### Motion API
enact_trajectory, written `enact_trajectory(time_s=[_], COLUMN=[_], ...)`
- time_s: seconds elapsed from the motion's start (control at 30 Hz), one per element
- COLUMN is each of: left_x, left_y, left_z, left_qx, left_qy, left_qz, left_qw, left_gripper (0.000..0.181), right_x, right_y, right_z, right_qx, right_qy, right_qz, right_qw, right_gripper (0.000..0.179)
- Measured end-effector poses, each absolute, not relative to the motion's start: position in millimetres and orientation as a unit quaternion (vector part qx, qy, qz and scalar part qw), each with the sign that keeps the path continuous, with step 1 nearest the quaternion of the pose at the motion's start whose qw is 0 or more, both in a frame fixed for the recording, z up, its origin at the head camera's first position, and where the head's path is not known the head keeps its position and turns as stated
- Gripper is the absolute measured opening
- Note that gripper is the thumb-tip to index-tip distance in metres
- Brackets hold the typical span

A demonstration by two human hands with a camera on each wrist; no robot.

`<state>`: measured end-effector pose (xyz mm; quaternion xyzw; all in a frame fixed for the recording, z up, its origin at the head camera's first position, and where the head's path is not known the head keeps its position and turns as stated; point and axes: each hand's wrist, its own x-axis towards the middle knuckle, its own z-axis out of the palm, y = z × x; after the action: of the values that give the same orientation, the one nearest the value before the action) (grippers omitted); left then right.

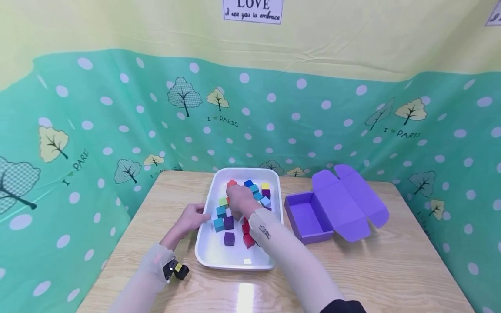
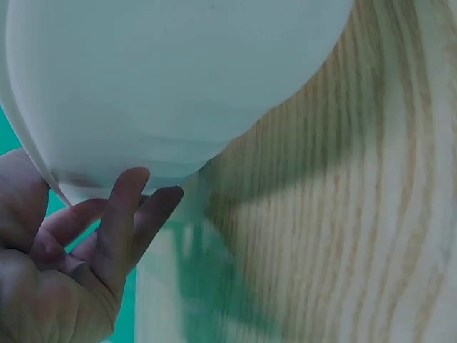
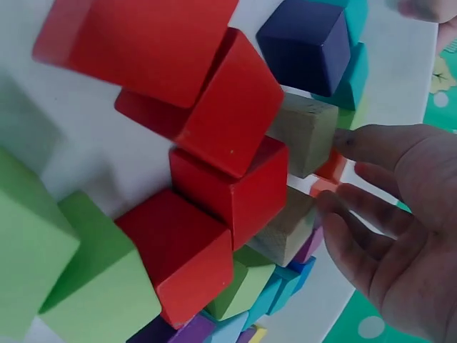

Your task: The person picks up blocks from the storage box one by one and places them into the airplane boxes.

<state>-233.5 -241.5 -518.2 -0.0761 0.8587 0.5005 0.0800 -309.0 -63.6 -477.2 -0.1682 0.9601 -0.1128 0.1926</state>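
Currently, your left grip (image 1: 192,217) pinches the white tray (image 1: 211,257); your right grip (image 3: 418,218), parted (contact unclear), lies beside a wooden cube (image 3: 313,139) inside, where nudging could scatter adjacent red cubes (image 3: 193,261).

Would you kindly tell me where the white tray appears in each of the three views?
Head: the white tray sits low centre, left of the purple box.
Left wrist: its outer surface fills the upper left, above the left hand.
Right wrist: its interior shows around the red blocks.
Shared landmark: green cloth, behind the tray, at left, and at right respectively.
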Motion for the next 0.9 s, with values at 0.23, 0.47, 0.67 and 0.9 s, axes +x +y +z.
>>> enact_trajectory(time_s=[0.23, 0.47, 0.67, 0.9], left_x=[-232.6, -229.3, -231.8, -228.4], left_y=[-236.1, -242.3, -244.1, -244.4], left_z=[-522.8, -519.1, -520.1, -523.4], left_qx=[-0.072, -0.081, -0.07, -0.079], left_qy=[0.852, 0.854, 0.853, 0.855], left_qz=[0.513, 0.509, 0.511, 0.506], left_qw=[0.077, 0.073, 0.079, 0.081], left_gripper=[0.051, 0.051, 0.053, 0.053], right_x=[-311.7, -315.0, -314.6, -306.9], right_y=[-61.9, -60.9, -30.0, 33.6], right_z=[-484.6, -473.8, -434.3, -395.1], right_qx=[-0.184, -0.232, -0.268, -0.309], right_qy=[0.963, 0.956, 0.952, 0.943], right_qz=[-0.083, -0.108, -0.106, -0.108], right_qw=[0.18, 0.141, 0.102, 0.059], right_gripper=[0.058, 0.044, 0.025, 0.016])
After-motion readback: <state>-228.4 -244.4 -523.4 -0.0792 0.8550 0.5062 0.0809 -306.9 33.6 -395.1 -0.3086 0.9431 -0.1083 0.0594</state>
